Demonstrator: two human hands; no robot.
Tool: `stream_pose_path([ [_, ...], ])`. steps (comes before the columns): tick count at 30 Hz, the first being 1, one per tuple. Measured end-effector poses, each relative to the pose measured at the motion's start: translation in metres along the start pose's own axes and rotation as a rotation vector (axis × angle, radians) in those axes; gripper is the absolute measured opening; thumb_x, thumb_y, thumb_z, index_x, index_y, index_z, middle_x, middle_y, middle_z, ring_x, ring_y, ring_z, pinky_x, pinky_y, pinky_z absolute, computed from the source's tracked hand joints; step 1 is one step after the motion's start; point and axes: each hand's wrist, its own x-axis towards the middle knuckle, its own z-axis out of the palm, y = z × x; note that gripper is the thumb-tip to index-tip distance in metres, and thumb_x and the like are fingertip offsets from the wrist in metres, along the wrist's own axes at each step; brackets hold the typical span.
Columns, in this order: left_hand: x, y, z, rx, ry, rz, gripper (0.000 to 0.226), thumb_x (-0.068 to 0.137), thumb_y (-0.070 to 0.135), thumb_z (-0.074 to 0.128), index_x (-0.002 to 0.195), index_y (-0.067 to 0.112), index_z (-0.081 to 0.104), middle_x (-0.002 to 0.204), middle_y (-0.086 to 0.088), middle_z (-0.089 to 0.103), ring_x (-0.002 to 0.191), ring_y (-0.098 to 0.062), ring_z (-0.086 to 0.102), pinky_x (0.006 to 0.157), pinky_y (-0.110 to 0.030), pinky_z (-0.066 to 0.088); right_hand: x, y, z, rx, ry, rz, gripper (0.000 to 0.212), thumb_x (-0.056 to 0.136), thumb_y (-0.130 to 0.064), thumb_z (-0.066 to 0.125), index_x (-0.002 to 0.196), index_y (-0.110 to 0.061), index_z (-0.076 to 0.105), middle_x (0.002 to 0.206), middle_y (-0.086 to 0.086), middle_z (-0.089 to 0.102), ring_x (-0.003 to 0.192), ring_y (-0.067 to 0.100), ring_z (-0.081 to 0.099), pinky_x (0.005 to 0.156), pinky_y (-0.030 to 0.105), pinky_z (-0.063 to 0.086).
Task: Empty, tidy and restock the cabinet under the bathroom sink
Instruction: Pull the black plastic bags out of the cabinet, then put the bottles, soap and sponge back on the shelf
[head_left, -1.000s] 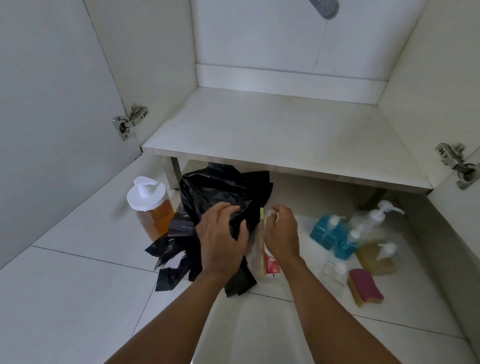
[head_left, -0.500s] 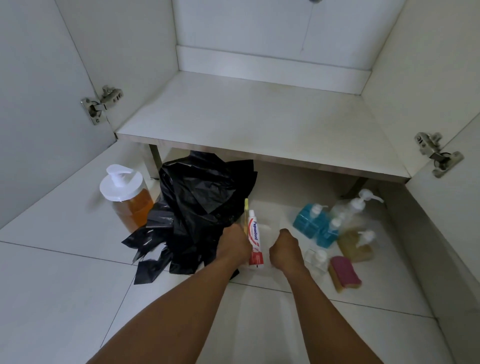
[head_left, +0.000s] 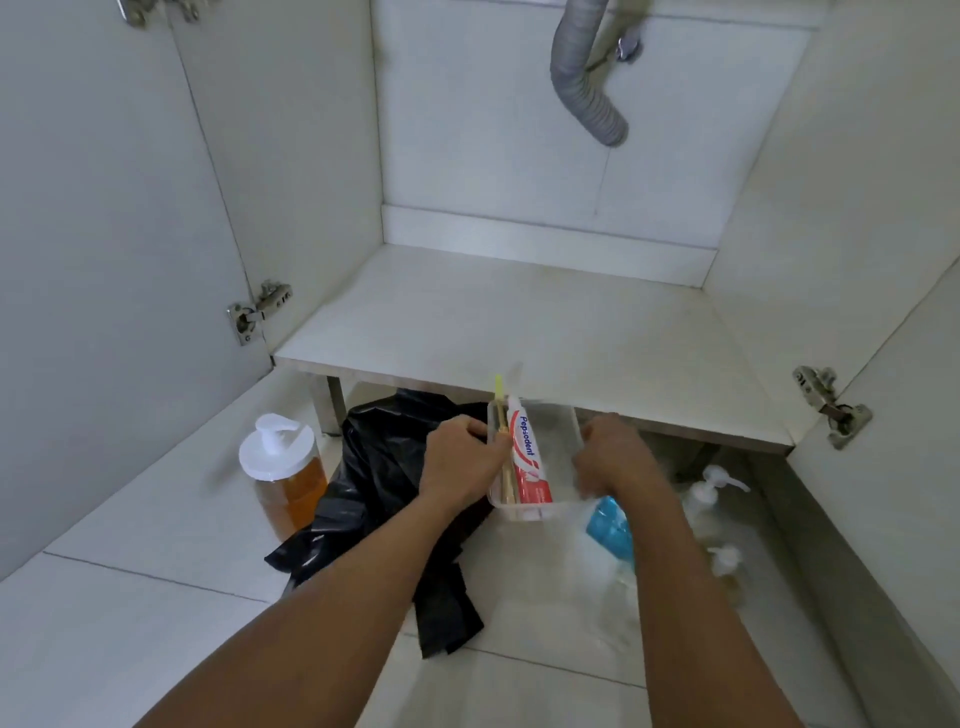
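Observation:
A clear plastic tray is held above the floor, level with the front edge of the cabinet floor. It holds a red and white toothpaste tube and a yellow toothbrush. My left hand grips the tray's left side. My right hand grips its right side. The cabinet floor has nothing on it.
On the tiled floor lie a crumpled black plastic bag, an amber pump bottle on its left, and a blue bottle with clear pump bottles on the right. A grey drain hose hangs in the cabinet. Both doors stand open.
Both hands have lifted the tray with the toothpaste off the floor up to the cabinet's front edge. The camera has tilted upward, bringing the drain hose into view.

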Motion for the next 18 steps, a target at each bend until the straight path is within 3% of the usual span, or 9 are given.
stream_pose_path([
  [3, 0.026, 0.046, -0.053, -0.129, 0.026, -0.003, 0.026, 0.088, 0.033, 0.071, 0.104, 0.012, 0.067, 0.1, -0.001, 0.07, 0.072, -0.004, 0.063, 0.052, -0.014, 0.05, -0.004, -0.041, -0.044, 0.1, 0.104, -0.166, 0.028, 0.089, -0.005, 0.058, 0.116, 0.001, 0.06, 0.113, 0.016, 0.065, 0.106, 0.033, 0.062, 0.077, 0.026, 0.044],
  [5, 0.039, 0.072, -0.09, -0.174, 0.006, -0.01, 0.04, 0.087, 0.033, 0.072, 0.117, 0.008, 0.065, 0.106, -0.003, 0.07, 0.076, -0.014, 0.07, 0.055, -0.024, 0.058, -0.011, -0.07, -0.068, 0.16, 0.154, -0.265, 0.022, 0.088, -0.004, 0.054, 0.104, 0.008, 0.061, 0.101, 0.019, 0.066, 0.094, 0.037, 0.066, 0.069, 0.029, 0.049],
  [7, 0.046, 0.098, -0.13, -0.192, -0.06, 0.015, 0.05, 0.084, 0.036, 0.076, 0.123, 0.007, 0.061, 0.106, -0.006, 0.07, 0.079, -0.021, 0.073, 0.053, -0.032, 0.058, -0.02, -0.1, -0.09, 0.244, 0.158, -0.332, 0.034, 0.087, -0.004, 0.052, 0.114, 0.014, 0.056, 0.108, 0.027, 0.066, 0.075, 0.036, 0.071, 0.072, 0.042, 0.059],
  [9, 0.047, 0.127, -0.176, -0.172, -0.133, 0.071, 0.054, 0.081, 0.041, 0.079, 0.117, 0.004, 0.064, 0.103, -0.008, 0.071, 0.081, -0.021, 0.073, 0.055, -0.035, 0.059, -0.03, -0.131, -0.112, 0.314, 0.152, -0.386, 0.038, 0.086, -0.004, 0.05, 0.119, 0.014, 0.054, 0.111, 0.028, 0.066, 0.066, 0.035, 0.072, 0.073, 0.049, 0.059],
  [11, 0.04, 0.152, -0.221, -0.131, -0.228, 0.132, 0.054, 0.076, 0.046, 0.082, 0.108, 0.005, 0.071, 0.1, -0.009, 0.074, 0.085, -0.021, 0.072, 0.065, -0.037, 0.062, -0.04, -0.161, -0.133, 0.344, 0.173, -0.449, 0.035, 0.085, -0.007, 0.052, 0.113, 0.013, 0.056, 0.102, 0.026, 0.069, 0.066, 0.037, 0.072, 0.07, 0.045, 0.06],
  [14, 0.023, 0.182, -0.284, -0.031, -0.34, 0.197, 0.074, 0.059, 0.048, 0.09, 0.11, -0.001, 0.069, 0.106, -0.017, 0.072, 0.09, -0.02, 0.069, 0.074, -0.034, 0.06, -0.058, -0.203, -0.163, 0.329, 0.155, -0.554, 0.027, 0.075, -0.015, 0.058, 0.086, 0.01, 0.062, 0.075, 0.022, 0.067, 0.066, 0.037, 0.071, 0.068, 0.051, 0.061],
  [18, -0.005, 0.214, -0.343, -0.011, -0.373, 0.273, 0.049, 0.058, 0.029, 0.093, 0.099, 0.016, 0.069, 0.113, -0.007, 0.068, 0.085, -0.016, 0.069, 0.077, -0.029, 0.058, -0.086, -0.248, -0.197, 0.407, 0.112, -0.636, 0.047, 0.061, -0.024, 0.055, 0.083, 0.017, 0.06, 0.069, 0.026, 0.068, 0.063, 0.034, 0.072, 0.07, 0.058, 0.059],
])
